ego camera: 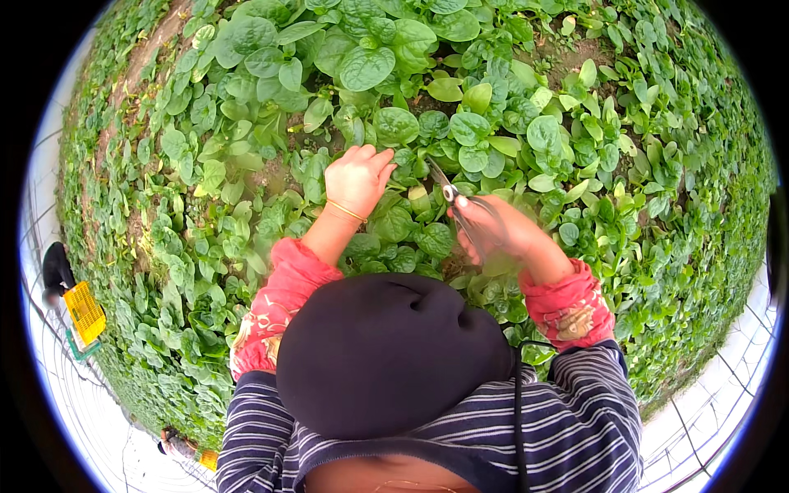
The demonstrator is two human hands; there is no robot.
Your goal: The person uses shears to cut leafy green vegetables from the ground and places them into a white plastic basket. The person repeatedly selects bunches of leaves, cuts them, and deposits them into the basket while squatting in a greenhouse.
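In the head view, my left hand is among low leafy green plants, with a yellow bangle at the wrist. Its thumb and fingers come together at a small leafy shoot; the exact contact is partly hidden. To the right, my right hand grips a pair of scissors by the dark handles, thumb near the pivot. The narrow blades point up and left into the leaves, just right of the shoot. Handles and fingers are slightly blurred. Broad round leaves stand just beyond both hands.
Dense leafy crop spreads all around, with patches of bare soil between plants. At far left, a person in dark clothing is beside a yellow plastic crate and a green crate. Another person is at lower left near a yellow container.
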